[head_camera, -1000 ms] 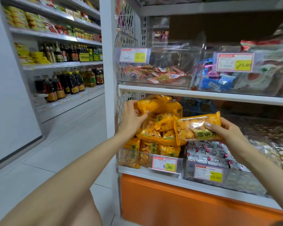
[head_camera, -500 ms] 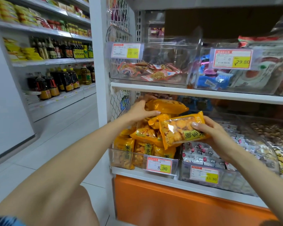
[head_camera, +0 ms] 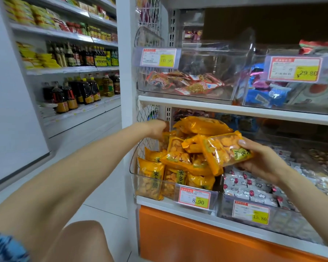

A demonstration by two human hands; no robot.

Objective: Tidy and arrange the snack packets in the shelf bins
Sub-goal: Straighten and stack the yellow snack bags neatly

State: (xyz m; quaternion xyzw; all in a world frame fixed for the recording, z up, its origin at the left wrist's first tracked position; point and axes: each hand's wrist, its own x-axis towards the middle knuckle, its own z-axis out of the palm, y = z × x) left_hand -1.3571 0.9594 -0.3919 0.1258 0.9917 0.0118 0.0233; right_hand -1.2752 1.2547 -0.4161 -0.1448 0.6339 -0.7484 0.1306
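Note:
Orange snack packets (head_camera: 180,157) are heaped in a clear bin (head_camera: 134,178) on the lower shelf, above a price tag reading 8.90 (head_camera: 194,197). One packet (head_camera: 201,125) lies flat on top of the heap. My left hand (head_camera: 155,129) reaches to the heap's upper left, by the wire side panel. Its fingers are blurred and partly hidden behind the packets. My right hand (head_camera: 261,159) grips another orange packet (head_camera: 223,152) by its right end, held tilted against the right side of the heap.
A neighbouring bin of white-and-red packets (head_camera: 250,186) sits to the right. The upper shelf board (head_camera: 235,110) carries bins of red packets (head_camera: 186,82) and blue packets (head_camera: 263,93). An orange base panel (head_camera: 197,233) is below. Oil bottles (head_camera: 80,91) line the aisle shelves on the left.
My left hand set its packet on top of the heap and moved to the heap's upper left. My right hand brought its packet left against the pile.

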